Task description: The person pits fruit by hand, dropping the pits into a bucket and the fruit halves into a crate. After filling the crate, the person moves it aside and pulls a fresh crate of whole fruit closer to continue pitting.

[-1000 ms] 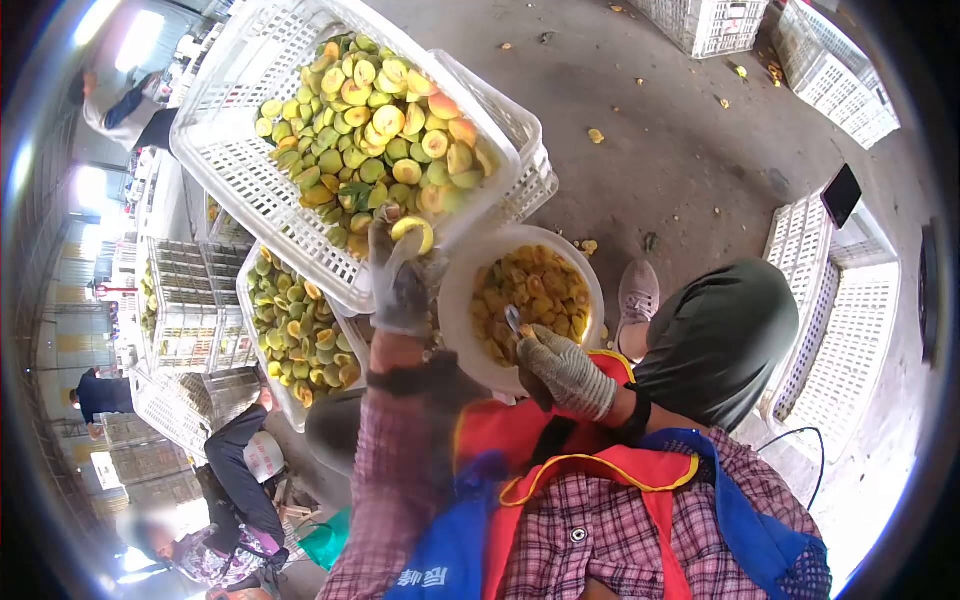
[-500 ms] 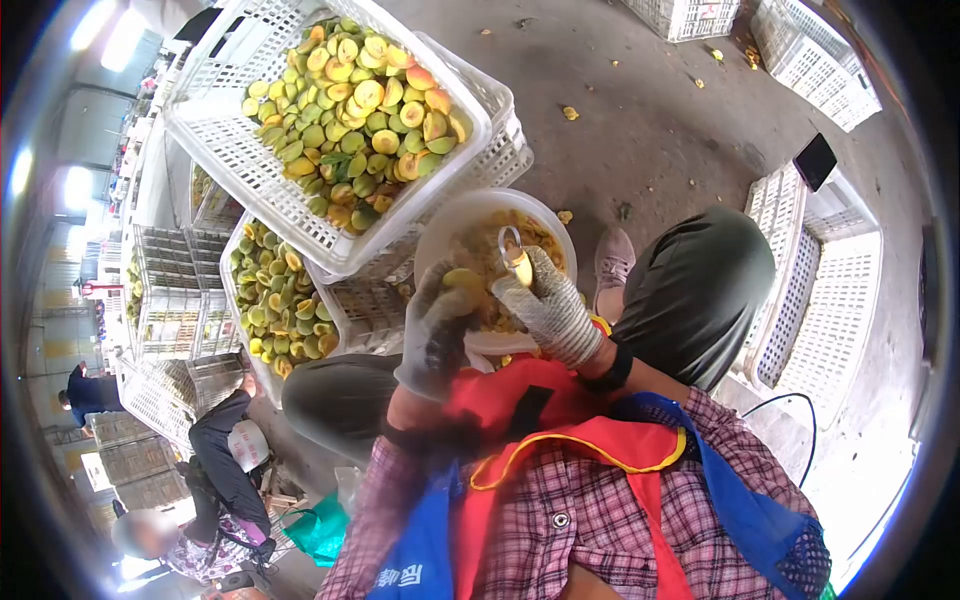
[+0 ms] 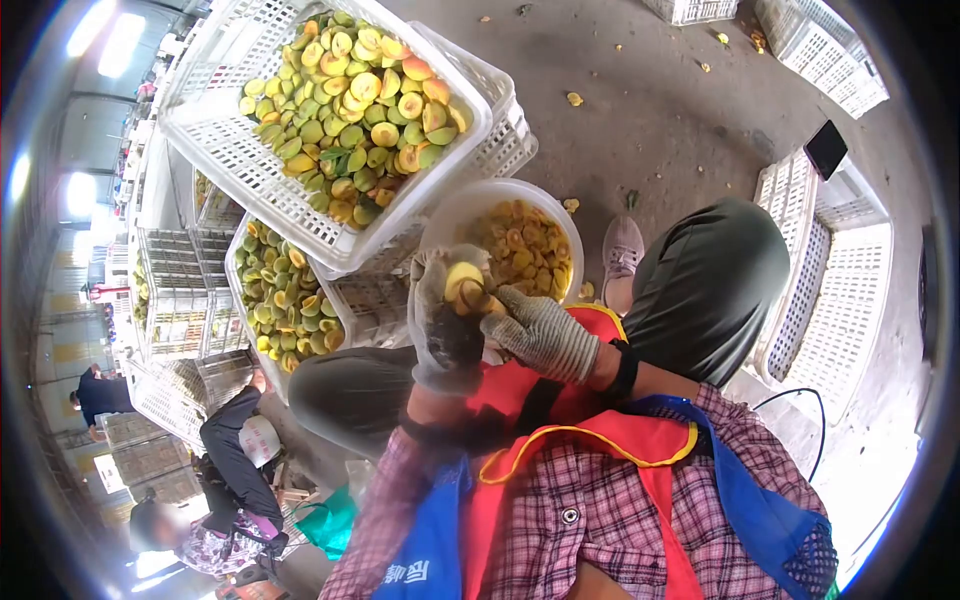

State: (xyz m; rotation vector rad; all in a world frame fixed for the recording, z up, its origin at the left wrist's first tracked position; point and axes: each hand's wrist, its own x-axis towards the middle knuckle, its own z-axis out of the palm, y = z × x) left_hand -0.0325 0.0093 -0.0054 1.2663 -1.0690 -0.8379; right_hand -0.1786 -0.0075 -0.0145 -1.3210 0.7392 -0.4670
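Note:
My left hand (image 3: 440,315), in a grey-smudged work glove, is closed round a yellow-green peach half (image 3: 464,274), its cut face up. Close against it, my right hand (image 3: 548,338) in a striped knit glove grips a pitting tool (image 3: 493,304) with a pale handle. The tool's metal loop is at the fruit and hard to make out. Just beyond my hands stands a white tub (image 3: 573,232) holding many orange-yellow fruit pieces (image 3: 522,245).
A white crate (image 3: 215,165) heaped with peach halves (image 3: 365,110) stands ahead left, with another full crate (image 3: 240,300) below it. Nested white crates (image 3: 835,300) stand at right, with a black phone-like slab (image 3: 826,150) on their edge. A person (image 3: 235,470) sits at lower left.
The tool has swung from upright above the tub to the peach half in my left hand. My left hand has turned the fruit's cut face up. The view has shifted slightly.

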